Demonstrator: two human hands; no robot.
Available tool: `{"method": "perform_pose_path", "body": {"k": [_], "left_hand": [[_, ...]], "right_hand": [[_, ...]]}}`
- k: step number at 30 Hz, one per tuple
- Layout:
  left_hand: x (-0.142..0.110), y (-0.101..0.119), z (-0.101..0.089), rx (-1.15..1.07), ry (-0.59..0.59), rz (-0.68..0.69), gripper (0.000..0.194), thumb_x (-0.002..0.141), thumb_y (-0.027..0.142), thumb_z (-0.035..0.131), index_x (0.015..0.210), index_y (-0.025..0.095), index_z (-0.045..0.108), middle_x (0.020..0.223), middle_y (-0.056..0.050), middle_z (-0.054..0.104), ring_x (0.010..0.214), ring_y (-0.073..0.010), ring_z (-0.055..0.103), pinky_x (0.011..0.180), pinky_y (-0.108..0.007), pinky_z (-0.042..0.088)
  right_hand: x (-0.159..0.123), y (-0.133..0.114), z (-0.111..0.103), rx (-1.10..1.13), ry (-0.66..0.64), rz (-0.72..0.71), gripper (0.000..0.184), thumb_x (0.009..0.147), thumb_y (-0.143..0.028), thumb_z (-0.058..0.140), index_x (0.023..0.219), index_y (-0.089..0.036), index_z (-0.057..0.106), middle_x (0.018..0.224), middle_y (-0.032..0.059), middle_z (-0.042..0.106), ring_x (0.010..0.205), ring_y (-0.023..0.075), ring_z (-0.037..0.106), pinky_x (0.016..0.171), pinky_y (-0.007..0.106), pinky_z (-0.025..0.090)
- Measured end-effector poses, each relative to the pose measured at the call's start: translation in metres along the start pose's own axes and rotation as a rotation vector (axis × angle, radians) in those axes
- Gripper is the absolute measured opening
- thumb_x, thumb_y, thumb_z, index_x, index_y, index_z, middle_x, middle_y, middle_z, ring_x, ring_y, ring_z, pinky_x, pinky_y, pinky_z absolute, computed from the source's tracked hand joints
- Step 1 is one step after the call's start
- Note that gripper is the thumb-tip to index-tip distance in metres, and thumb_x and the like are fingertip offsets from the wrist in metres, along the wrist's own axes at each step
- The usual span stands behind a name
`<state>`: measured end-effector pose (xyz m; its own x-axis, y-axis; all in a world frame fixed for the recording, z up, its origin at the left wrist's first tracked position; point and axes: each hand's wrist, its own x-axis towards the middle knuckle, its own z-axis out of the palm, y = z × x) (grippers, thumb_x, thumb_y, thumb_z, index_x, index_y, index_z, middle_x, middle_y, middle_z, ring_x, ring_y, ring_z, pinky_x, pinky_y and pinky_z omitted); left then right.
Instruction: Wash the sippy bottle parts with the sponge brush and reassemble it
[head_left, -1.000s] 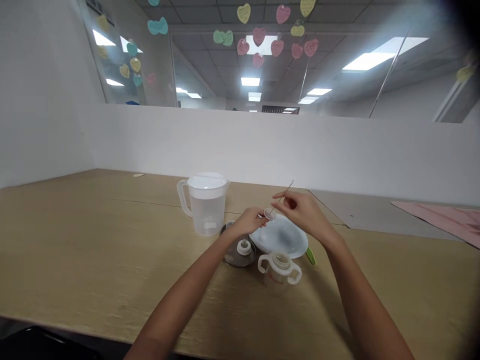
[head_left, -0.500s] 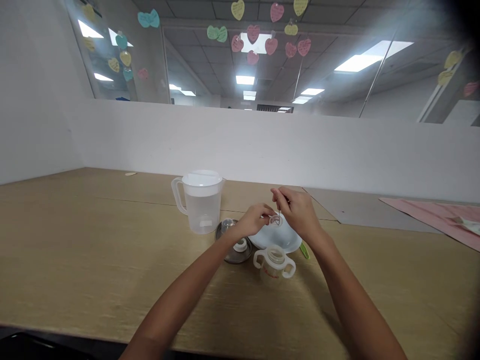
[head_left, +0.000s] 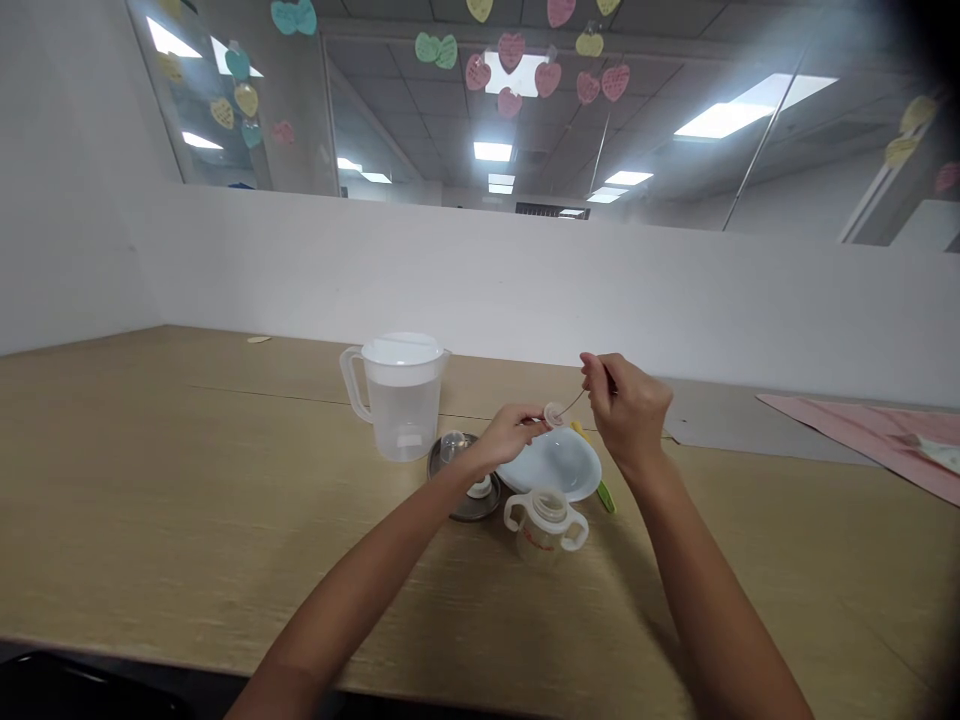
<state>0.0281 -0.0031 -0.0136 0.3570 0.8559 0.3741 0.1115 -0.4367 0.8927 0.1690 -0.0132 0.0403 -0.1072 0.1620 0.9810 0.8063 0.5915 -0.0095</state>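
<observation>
Step in hand looks like working a thin wire-like tool [head_left: 574,402] into a small clear part [head_left: 555,414]. Part is held up above the far side of the white bowl [head_left: 536,474], nearer the back edge of the tabletop [head_left: 225,520] than the front. Left hand [head_left: 511,436]: fingers pinched narrow on the part. Right hand [head_left: 628,405]: fingers curled round the tool's upper end. Can't tell if the tip is inside or just at the rim; too small. Two-handled bottle [head_left: 545,528] stands front-edge side of bowl. Next move probably needs part steady, tool lined up with its opening.
</observation>
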Motion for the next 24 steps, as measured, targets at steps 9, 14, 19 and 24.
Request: {"method": "perform_pose_path", "body": {"k": [9, 14, 19, 24], "left_hand": [[-0.005, 0.025, -0.006, -0.183, 0.072, -0.01, 0.018, 0.072, 0.024, 0.055, 0.08, 0.013, 0.068, 0.072, 0.0, 0.06, 0.068, -0.0109, 0.047, 0.066, -0.023, 0.033], [-0.005, 0.025, -0.011, -0.177, 0.047, -0.011, 0.018, 0.072, 0.023, 0.057, 0.082, 0.013, 0.068, 0.075, -0.002, 0.063, 0.076, -0.013, 0.05, 0.072, -0.024, 0.035], [0.001, 0.013, -0.012, -0.24, 0.096, -0.033, 0.023, 0.071, 0.025, 0.059, 0.089, 0.012, 0.065, 0.079, -0.004, 0.064, 0.073, -0.0118, 0.052, 0.069, -0.024, 0.036], [0.003, 0.007, -0.014, -0.308, 0.167, -0.123, 0.035, 0.07, 0.022, 0.061, 0.104, 0.013, 0.058, 0.081, -0.006, 0.065, 0.069, -0.0104, 0.055, 0.067, -0.024, 0.04]], "right_hand": [[-0.012, -0.003, 0.022, 0.093, -0.113, -0.029, 0.028, 0.083, -0.032, 0.047, 0.063, -0.018, 0.061, 0.056, 0.0016, 0.061, 0.054, 0.0113, 0.05, 0.055, 0.024, 0.036], [-0.012, -0.004, 0.025, 0.23, -0.244, 0.085, 0.025, 0.081, -0.033, 0.05, 0.066, -0.018, 0.064, 0.063, 0.0031, 0.061, 0.063, 0.0136, 0.053, 0.058, 0.026, 0.041], [-0.009, 0.004, 0.024, 0.472, -0.412, 0.29, 0.024, 0.077, -0.037, 0.052, 0.079, -0.018, 0.066, 0.087, 0.006, 0.062, 0.074, 0.0148, 0.057, 0.056, 0.025, 0.047], [-0.009, 0.018, 0.029, 0.588, -0.559, 0.532, 0.032, 0.076, -0.043, 0.05, 0.08, -0.015, 0.066, 0.08, 0.0057, 0.065, 0.059, 0.0143, 0.059, 0.054, 0.028, 0.049]]}}
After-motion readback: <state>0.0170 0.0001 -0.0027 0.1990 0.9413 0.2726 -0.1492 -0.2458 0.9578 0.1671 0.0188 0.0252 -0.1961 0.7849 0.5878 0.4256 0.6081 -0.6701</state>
